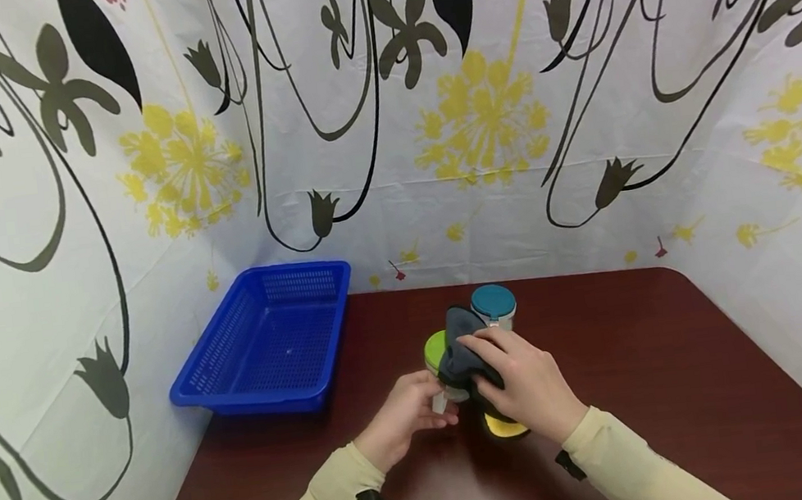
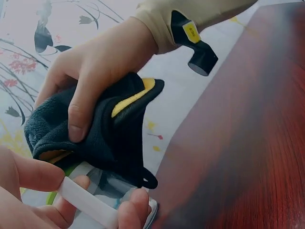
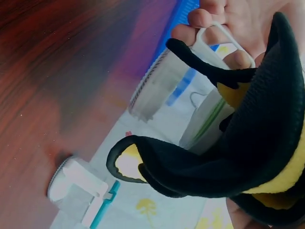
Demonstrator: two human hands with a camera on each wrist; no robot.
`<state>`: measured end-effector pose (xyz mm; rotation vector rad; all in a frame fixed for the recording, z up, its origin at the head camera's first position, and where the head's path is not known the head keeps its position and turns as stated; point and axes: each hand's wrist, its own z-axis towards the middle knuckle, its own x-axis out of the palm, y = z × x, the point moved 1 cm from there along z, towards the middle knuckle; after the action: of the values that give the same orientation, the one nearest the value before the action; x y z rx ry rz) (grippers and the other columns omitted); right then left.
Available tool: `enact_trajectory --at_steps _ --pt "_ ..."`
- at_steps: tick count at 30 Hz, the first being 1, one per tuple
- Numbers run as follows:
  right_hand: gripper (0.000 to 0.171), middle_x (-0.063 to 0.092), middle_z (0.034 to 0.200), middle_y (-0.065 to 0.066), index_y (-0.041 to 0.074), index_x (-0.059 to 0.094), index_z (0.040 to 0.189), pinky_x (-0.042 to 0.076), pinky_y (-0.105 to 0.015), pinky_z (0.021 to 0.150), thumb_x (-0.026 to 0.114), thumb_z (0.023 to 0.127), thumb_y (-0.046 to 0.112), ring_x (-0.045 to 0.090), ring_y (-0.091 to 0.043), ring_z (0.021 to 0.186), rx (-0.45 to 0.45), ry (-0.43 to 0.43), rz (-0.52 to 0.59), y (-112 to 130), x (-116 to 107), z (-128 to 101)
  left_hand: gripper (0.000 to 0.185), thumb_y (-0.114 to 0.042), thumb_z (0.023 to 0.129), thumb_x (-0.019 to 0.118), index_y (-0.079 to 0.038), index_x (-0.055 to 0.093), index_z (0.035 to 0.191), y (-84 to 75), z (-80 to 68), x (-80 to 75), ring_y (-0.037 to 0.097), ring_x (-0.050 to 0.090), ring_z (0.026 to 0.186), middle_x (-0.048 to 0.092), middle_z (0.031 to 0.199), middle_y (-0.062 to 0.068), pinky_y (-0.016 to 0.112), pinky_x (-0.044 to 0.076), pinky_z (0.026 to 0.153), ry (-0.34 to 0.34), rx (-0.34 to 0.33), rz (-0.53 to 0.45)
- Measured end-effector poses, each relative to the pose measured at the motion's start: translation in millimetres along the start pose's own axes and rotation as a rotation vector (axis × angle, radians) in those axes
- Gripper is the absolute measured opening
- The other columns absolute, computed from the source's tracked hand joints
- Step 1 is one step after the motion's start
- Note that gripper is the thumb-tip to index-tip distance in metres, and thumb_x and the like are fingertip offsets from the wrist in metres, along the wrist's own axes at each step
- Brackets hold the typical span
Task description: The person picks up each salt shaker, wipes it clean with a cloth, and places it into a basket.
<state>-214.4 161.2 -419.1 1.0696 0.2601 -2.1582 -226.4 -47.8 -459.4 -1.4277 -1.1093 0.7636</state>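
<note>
My left hand [image 1: 405, 418] grips the white handle [image 2: 88, 202] of a clear canister [image 3: 157, 88] with a green lid [image 1: 436, 351]. From the right, my right hand [image 1: 528, 384] holds a bunched dark grey cloth [image 1: 466, 350] with a yellow reverse side. The cloth lies against the canister and hides part of its lid and wall. One loose fold hangs down, its yellow face showing in the head view. Just behind the hands stands a second clear canister [image 3: 78, 188] with a blue lid [image 1: 494, 303], apart from both hands.
A blue perforated plastic basket [image 1: 269, 397] stands at the left rear of the dark red-brown table [image 1: 647, 387]. A white curtain [image 1: 388, 136] printed with flowers and stems surrounds the table at the back and sides.
</note>
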Motion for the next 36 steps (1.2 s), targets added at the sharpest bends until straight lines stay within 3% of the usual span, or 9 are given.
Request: enact_trajectory --at_steps 14,22,29,36 --pt "0.052 0.061 0.121 0.002 0.019 0.065 0.132 0.057 -0.033 0.063 0.080 0.082 0.021 0.063 -0.016 0.103 0.037 0.061 -0.058 1.8 -10.0 0.2 0.007 -0.010 0.086 0.062 -0.003 0.060 0.084 3.9 -3.6 5.4 0.026 0.069 0.072 0.067 0.088 0.021 0.034 0.057 0.067 0.034 0.021 0.028" --pt "0.049 0.064 0.120 -0.006 0.013 0.067 0.130 0.057 -0.039 0.067 0.080 0.083 0.016 0.067 -0.022 0.094 0.163 0.111 -0.054 -20.1 -12.2 5.3 0.017 -0.013 0.092 0.064 0.001 0.059 0.084 8.2 -6.6 7.0 0.025 0.068 0.070 0.065 0.079 0.015 0.036 0.057 0.067 0.048 0.039 0.037" --pt "0.046 0.065 0.121 -0.007 0.011 0.066 0.131 0.057 -0.042 0.066 0.076 0.086 0.012 0.068 -0.024 0.092 0.272 0.124 -0.033 -35.3 -6.0 0.2 0.021 -0.012 0.092 0.063 0.006 0.058 0.083 12.0 -11.6 5.4 0.028 0.070 0.072 0.068 0.082 0.020 0.033 0.056 0.066 0.105 0.036 0.018" --pt "0.046 0.065 0.119 -0.006 0.011 0.067 0.130 0.057 -0.041 0.066 0.076 0.084 0.012 0.068 -0.023 0.090 0.244 0.092 -0.034 -34.2 -2.3 2.3 0.020 -0.013 0.094 0.061 0.003 0.058 0.082 10.3 -11.7 1.1 0.029 0.070 0.074 0.068 0.084 0.021 0.035 0.057 0.069 0.117 0.035 0.017"
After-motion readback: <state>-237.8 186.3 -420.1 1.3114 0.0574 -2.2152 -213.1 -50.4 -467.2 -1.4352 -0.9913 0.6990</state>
